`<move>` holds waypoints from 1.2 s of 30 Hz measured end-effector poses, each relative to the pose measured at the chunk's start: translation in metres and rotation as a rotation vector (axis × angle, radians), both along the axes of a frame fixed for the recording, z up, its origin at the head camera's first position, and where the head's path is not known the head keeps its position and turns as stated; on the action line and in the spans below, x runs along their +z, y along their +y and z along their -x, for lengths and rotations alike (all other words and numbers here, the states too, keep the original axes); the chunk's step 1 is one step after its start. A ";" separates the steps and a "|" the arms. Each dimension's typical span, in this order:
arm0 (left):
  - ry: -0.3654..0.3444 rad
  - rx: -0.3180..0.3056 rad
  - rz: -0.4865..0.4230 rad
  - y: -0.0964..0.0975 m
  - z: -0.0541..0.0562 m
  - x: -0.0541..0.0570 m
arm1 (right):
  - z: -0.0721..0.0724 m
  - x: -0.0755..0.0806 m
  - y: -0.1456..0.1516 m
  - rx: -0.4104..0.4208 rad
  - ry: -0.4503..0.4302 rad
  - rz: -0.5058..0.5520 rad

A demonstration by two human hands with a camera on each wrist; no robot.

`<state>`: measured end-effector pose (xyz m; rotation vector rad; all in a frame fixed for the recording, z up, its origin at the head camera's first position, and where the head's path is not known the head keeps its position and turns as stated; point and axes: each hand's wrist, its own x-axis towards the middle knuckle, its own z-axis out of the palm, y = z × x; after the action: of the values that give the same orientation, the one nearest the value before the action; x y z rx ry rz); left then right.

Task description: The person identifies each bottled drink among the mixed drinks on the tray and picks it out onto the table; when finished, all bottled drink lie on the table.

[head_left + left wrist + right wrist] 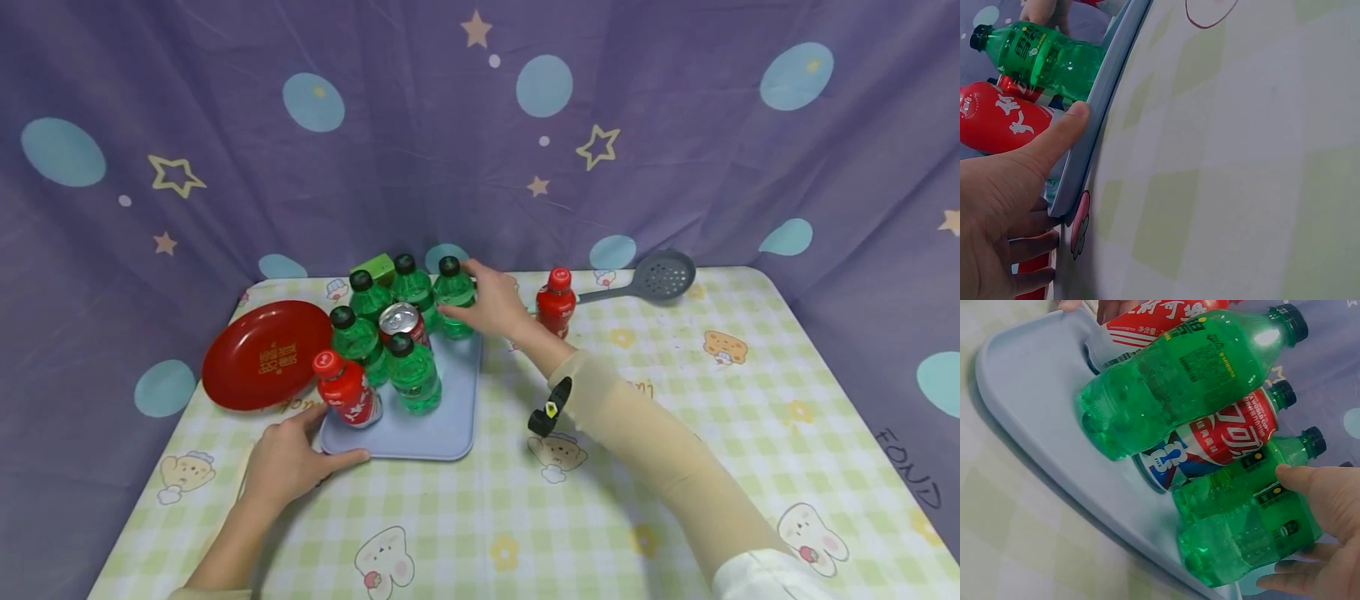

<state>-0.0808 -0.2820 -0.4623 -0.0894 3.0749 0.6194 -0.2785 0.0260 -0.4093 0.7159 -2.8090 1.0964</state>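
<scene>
A pale blue tray point(450, 433) carries several green soda bottles point(414, 379) with black caps, a red-topped can point(1207, 444) and a red bottle point(347, 392). My left hand point(281, 460) holds the tray's near left corner. Its thumb point(1063, 134) lies at the front rim and its other fingers are round the left side. At the far right corner, my right hand point(495, 302) grips an upright green bottle point(1241, 540), thumb on the near side and fingers on the other. Part of that bottle hides behind the hand in the head view.
Left of the tray lies a red plate point(232, 358) with gold print. Behind the bottles sits a green box point(381, 267). Another red bottle point(556, 304) stands right of the tray, beside a grey slotted skimmer point(663, 277). A purple curtain point(480, 167) rises behind the checked tablecloth point(600, 517).
</scene>
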 end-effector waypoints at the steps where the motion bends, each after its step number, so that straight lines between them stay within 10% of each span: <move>1: -0.003 0.002 0.000 0.000 0.000 0.000 | 0.000 -0.002 0.000 0.000 -0.003 0.000; 21: -0.007 0.004 0.005 0.001 -0.002 0.000 | -0.002 -0.003 0.000 0.006 -0.032 0.041; 36: 0.002 0.008 0.000 -0.001 -0.001 -0.001 | -0.018 0.059 0.013 -0.076 0.112 0.189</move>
<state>-0.0795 -0.2831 -0.4635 -0.1006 3.0782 0.6197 -0.2604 0.0386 -0.3502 0.6263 -2.5736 1.2457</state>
